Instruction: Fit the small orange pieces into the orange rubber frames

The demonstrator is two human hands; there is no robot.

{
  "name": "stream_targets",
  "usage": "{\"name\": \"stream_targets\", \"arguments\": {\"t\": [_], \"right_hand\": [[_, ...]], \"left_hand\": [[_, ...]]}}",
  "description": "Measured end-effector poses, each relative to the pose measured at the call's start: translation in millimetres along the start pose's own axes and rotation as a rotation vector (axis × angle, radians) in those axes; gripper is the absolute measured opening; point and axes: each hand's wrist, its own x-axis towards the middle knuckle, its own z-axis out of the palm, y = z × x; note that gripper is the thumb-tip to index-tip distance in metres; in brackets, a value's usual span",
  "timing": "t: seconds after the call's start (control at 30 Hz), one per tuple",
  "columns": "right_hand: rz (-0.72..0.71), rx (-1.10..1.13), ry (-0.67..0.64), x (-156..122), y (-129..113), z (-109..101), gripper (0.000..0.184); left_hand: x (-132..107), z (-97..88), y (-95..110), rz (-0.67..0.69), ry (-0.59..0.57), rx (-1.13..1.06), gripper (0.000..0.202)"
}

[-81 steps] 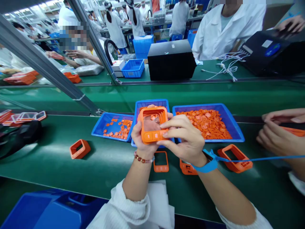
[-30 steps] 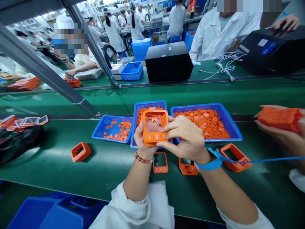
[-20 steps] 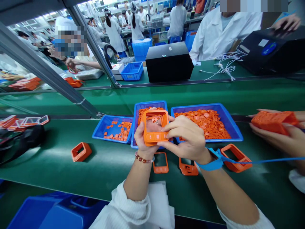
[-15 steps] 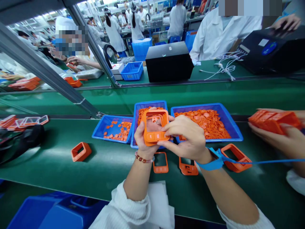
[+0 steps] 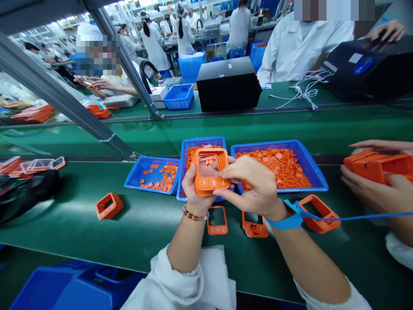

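Note:
My left hand (image 5: pixel 194 193) grips an orange rectangular frame-shaped case (image 5: pixel 211 172) from behind, just above the green belt (image 5: pixel 151 219). My right hand (image 5: pixel 251 187) is closed on the case's right edge, thumb and fingers pinching near its lower corner; a blue wrist strap (image 5: pixel 287 218) with a cord runs off to the right. Behind the case sit three blue trays of small orange parts: left (image 5: pixel 153 175), middle (image 5: pixel 201 144) and right (image 5: pixel 279 165). Flat orange frames (image 5: pixel 217 220) (image 5: pixel 254 226) lie on the belt under my hands.
Orange cases lie on the belt at left (image 5: pixel 109 206) and right (image 5: pixel 319 213). A co-worker's hands (image 5: pixel 377 189) at the right hold another orange case (image 5: pixel 380 167). A black box (image 5: pixel 228 84), a blue bin (image 5: pixel 179 95), white cables (image 5: pixel 306 88) and a slanted metal post (image 5: pixel 64 97) stand beyond. A blue crate (image 5: pixel 71 286) sits near me.
The case in my hands has tilted slightly; my fingers shifted a little on its right edge. The co-worker's hands and orange case at right moved lower.

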Motion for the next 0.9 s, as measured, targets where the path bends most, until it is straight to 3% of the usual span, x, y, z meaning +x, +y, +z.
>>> {"name": "stream_targets", "arguments": {"t": [0.23, 0.57, 0.63, 0.73, 0.83, 0.9], "right_hand": [[0.099, -0.192, -0.08, 0, -4, -6, 0.01], [0.186, -0.022, -0.219, 8, -18, -20, 0.009], [0.21, 0.018, -0.328, 9, -26, -28, 0.008], [0.249, -0.003, -0.627, 8, -37, -34, 0.012], [0.218, -0.062, -0.918, -2, -45, -24, 0.02], [0.146, -0.099, -0.982, -15, -47, -9, 0.023]], "left_hand": [[6, 3.1, -1, -0.014, 0.093, 0.001, 0.048], [11, 3.8, -2, 0.01, 0.139, -0.024, 0.036], [13, 1.7, 1, -0.041, 0.146, -0.034, 0.037], [16, -3.9, 7, -0.089, 0.211, -0.037, 0.037], [18, -8.7, 11, -0.048, 0.254, -0.033, 0.039], [19, -10.5, 12, -0.023, 0.249, -0.023, 0.042]]}}
